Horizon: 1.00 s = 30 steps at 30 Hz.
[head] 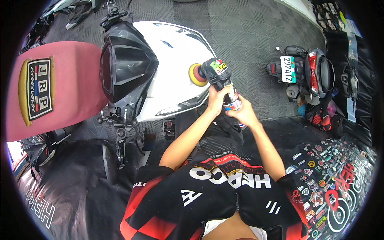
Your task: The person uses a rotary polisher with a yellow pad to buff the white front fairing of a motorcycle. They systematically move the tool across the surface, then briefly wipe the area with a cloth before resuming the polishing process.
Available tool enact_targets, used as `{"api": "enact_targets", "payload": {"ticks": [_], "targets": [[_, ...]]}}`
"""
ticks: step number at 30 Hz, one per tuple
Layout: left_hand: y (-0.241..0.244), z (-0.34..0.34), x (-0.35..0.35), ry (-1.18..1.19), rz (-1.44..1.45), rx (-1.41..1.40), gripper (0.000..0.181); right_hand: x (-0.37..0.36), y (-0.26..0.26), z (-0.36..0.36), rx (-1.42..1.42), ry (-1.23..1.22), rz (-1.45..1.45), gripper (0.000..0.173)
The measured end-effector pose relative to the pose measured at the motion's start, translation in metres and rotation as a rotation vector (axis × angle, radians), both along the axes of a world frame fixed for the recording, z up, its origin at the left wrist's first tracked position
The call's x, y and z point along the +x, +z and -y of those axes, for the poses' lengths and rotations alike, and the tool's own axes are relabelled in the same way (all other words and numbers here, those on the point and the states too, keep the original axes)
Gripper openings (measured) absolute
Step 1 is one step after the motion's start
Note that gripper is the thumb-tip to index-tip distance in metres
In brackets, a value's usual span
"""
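Observation:
Both hands grip one black power polisher (220,78) covered in stickers. My left hand (218,99) wraps its body just behind the head. Closer to me, my right hand (243,111) holds the rear of the handle. The round yellow and red polishing pad (196,74) is at the white front fairing (177,64) of a scooter; whether it is spinning cannot be told. A headlight (183,105) runs along the fairing's near edge. Behind the fairing is the dark windscreen cowl (132,64).
A pink cover (76,81) drapes the scooter on the left. Near me juts its handlebar (121,141) with a mirror (108,162). Another scooter (318,70) stands at right, beside bags (322,120) on the grey tiled floor (249,39). A sticker-covered black surface (318,180) lies at lower right.

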State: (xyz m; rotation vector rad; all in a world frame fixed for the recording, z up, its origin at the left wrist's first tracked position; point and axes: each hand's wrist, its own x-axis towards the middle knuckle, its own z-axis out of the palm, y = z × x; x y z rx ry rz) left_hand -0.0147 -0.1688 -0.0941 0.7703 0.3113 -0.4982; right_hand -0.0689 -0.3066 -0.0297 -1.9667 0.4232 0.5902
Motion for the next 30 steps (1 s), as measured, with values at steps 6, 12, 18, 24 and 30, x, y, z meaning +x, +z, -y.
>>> {"api": "enact_targets", "payload": {"ticks": [6,12,18,24,30], "targets": [[0.007,-0.036,0.028,-0.063,-0.022,-0.071,0.027,0.017,0.023,-0.055,-0.165,-0.067,-0.01,0.074],[0.028,-0.008,0.024,-0.088,-0.051,0.124,0.027,0.001,-0.016,-0.017,0.013,-0.117,0.134,0.068],[0.038,-0.002,-0.008,0.001,-0.079,0.27,0.03,-0.013,-0.001,0.002,0.194,0.006,0.022,0.066],[0.02,0.008,0.019,-0.161,-0.111,0.274,0.024,-0.012,0.003,-0.023,-0.016,-0.236,-0.014,0.074],[0.003,-0.004,-0.003,-0.034,-0.121,0.213,0.029,-0.023,-0.009,-0.015,-0.011,-0.06,0.158,0.085]]}}
